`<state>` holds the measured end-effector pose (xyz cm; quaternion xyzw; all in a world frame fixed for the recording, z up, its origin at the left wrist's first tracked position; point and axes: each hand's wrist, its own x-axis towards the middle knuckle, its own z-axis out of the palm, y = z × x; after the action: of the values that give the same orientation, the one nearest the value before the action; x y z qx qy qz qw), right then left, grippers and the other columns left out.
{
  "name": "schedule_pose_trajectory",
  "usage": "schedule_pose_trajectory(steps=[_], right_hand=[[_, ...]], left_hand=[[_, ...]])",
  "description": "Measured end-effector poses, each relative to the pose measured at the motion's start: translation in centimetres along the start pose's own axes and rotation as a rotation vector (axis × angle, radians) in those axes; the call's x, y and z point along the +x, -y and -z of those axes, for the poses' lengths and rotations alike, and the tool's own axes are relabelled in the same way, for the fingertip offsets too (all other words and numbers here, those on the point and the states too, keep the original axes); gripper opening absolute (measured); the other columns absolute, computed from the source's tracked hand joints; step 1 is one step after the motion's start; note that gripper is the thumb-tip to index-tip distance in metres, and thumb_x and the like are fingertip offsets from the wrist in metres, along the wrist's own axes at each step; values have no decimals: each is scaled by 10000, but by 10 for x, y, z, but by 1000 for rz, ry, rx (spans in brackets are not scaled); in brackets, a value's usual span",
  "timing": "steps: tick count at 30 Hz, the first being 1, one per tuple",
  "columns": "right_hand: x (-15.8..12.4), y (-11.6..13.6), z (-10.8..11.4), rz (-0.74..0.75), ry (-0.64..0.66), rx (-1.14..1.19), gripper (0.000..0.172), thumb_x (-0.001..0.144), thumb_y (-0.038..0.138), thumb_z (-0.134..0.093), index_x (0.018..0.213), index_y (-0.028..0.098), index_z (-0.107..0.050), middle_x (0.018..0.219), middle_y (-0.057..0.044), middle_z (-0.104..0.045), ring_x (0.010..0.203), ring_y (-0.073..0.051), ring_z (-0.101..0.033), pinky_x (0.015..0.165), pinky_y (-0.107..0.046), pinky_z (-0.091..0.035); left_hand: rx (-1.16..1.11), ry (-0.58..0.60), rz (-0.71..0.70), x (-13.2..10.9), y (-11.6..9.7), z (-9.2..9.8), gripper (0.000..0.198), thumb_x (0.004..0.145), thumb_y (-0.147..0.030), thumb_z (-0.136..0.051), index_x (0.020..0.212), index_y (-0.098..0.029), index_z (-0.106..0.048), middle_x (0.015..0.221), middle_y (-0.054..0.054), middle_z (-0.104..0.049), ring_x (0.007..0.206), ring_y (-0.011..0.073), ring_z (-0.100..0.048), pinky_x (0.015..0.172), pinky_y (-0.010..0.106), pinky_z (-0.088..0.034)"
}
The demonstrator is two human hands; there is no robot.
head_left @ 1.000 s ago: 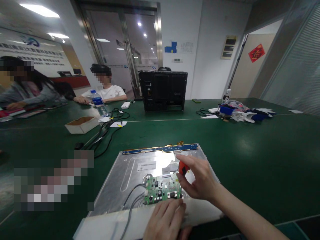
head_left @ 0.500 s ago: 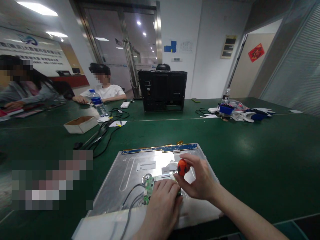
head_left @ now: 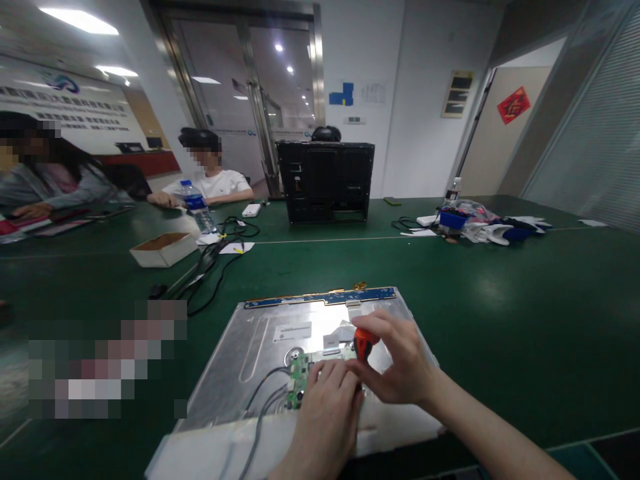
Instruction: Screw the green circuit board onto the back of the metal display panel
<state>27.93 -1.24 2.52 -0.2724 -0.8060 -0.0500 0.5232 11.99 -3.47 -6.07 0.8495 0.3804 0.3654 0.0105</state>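
Note:
A green circuit board [head_left: 297, 381] sits on the bare metal back of a flat display panel [head_left: 220, 373]. Across the board's right part lies my left hand [head_left: 327, 400], its fingers bent and pressed together; what its fingertips grip, if anything, is hidden. My right hand [head_left: 400, 363] pinches the orange and black handle of a screwdriver [head_left: 363, 341] between thumb and fingers. The handle stands nearly upright over the board, close to my left fingertips, and its shaft and tip are out of sight. Thin grey cables [head_left: 263, 417] run from the board's left side.
Along the panel's far edge runs a blue circuit strip [head_left: 320, 298]. Black cables [head_left: 215, 273], an open white box [head_left: 164, 250] and a water bottle [head_left: 197, 205] are at left. A black monitor [head_left: 325, 181] stands behind. Two people sit across to the left.
My right hand has turned the screwdriver handle and its fingers have shifted slightly left over it. The left hand stays almost in place.

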Motion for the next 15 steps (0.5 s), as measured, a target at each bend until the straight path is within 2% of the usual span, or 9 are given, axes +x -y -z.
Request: schedule_pose_trajectory(steps=[4,8,15], right_hand=[[-2,-1,-3,-2,-5,-22,377,900,256,-573,1264,197,-493,754,-3,-620,582,-145,-558,526,-257,-447],[-3,-1,-4,17,-1,-7,415,889,210,-555,1297,173,-491,760,-17,-642,597,-154,-583,549,-269,-471],[-3,0,-3,42,-26,-16,421,880,210,-544,1298,172,-499,752,-18,-641,589,-154,-578,528,-271,-461]], left_hand=[[8,6,-18,1,0,1,208,836,-37,-457,871,-204,-576,890,47,-673,855,235,-603,846,409,-429],[56,-26,-21,-1,2,-4,215,810,-18,-466,870,-206,-553,901,47,-667,867,236,-615,865,412,-426],[57,-14,-22,-6,5,-11,234,836,-37,-411,890,-200,-569,889,57,-663,868,242,-592,884,430,-419]])
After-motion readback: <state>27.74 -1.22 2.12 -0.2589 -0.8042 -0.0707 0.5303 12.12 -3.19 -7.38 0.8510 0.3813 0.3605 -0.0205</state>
